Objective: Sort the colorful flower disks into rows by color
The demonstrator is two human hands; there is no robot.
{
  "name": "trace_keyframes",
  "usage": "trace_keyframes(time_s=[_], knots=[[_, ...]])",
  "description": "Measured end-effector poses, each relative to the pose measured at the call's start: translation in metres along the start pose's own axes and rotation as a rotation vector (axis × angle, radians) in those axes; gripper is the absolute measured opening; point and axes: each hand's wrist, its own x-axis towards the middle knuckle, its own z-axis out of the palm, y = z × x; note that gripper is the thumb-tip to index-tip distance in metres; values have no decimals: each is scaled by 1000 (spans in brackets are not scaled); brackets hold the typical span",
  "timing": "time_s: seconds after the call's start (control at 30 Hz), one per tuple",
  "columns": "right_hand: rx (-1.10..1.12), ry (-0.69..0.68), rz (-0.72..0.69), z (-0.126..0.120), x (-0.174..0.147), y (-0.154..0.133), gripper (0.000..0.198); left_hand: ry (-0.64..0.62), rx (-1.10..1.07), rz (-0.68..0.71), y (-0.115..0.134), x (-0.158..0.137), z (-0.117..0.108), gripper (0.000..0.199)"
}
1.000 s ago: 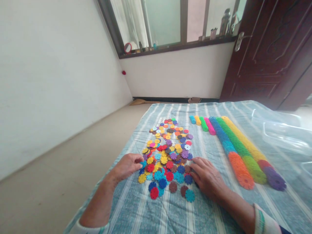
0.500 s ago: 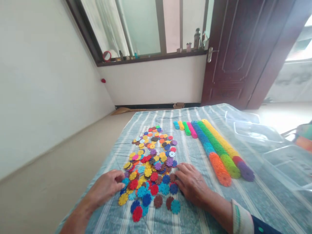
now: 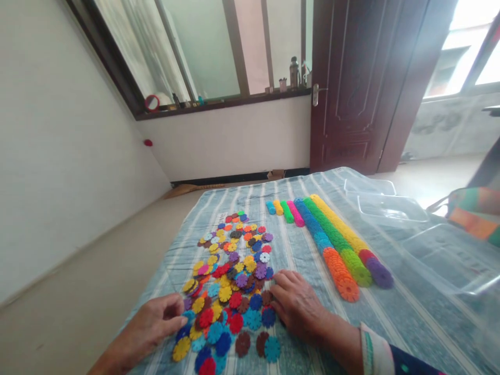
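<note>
A loose heap of notched plastic discs [image 3: 235, 299] in many colours lies spread on the striped cloth. My left hand [image 3: 160, 320] rests at its near left edge, fingers bent and thumb apart from them, with a dark blue and a light blue disc by the thumb tip. No disc shows between its fingers. On the opposite side, my right hand [image 3: 297, 302] lies palm down with loosely spread fingers, their tips against brown and blue discs at the border. What is under that palm is hidden. Long rows of stacked discs [image 3: 338, 245] lie right of this hand, sorted by colour.
Short disc rows [image 3: 287, 211] lie beyond the long ones. Clear plastic boxes [image 3: 392, 208] stand along the right side of the striped cloth [image 3: 312, 333]. A colourful bag-like item [image 3: 474, 213] is at the far right. Behind are a brown door [image 3: 351, 88] and a windowsill with small items.
The camera view has shifted, so the cloth and discs sit further left and mostly lower. Both hands stay at the heap's sides; the left thumb and fingers look slightly further apart.
</note>
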Motion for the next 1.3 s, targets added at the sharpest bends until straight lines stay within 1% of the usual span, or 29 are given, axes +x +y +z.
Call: trace_keyframes(time_s=[0.07, 0.13, 0.2, 0.3, 0.43, 0.5, 0.57, 0.7, 0.83, 1.0, 1.13, 1.3], knots=[[6, 10, -4, 0, 1, -1, 5, -14, -33, -17, 9, 5, -4, 33], [10, 30, -7, 1, 1, -2, 6, -18, -53, -22, 25, 15, -7, 32], [13, 53, -13, 2, 1, -2, 5, 34, -28, 31, 47, 34, -7, 30], [13, 95, -23, 5, 1, -2, 5, 138, 25, 216, 84, 79, 2, 24], [-20, 144, -38, 13, 2, 0, 8, 192, -25, 331, 127, 154, 28, 14], [-43, 180, -46, 19, 3, 1, 10, 201, -53, 317, 143, 188, 43, 8], [-58, 227, -60, 25, 5, 4, 12, 244, -31, 299, 155, 217, 56, 5], [-97, 312, -103, 37, 9, 8, 21, 296, 2, 302, 168, 257, 72, 5], [-125, 340, -114, 49, 10, 12, 21, 320, 43, 311, 173, 278, 79, 8], [-143, 326, -109, 59, 7, 15, 22, 328, 91, 351, 177, 286, 83, 7], [-146, 322, -108, 58, 7, 15, 22, 352, 109, 361, 177, 286, 84, 9], [-159, 412, -111, 53, 10, 12, 24, 379, 115, 372, 176, 285, 85, 11]])
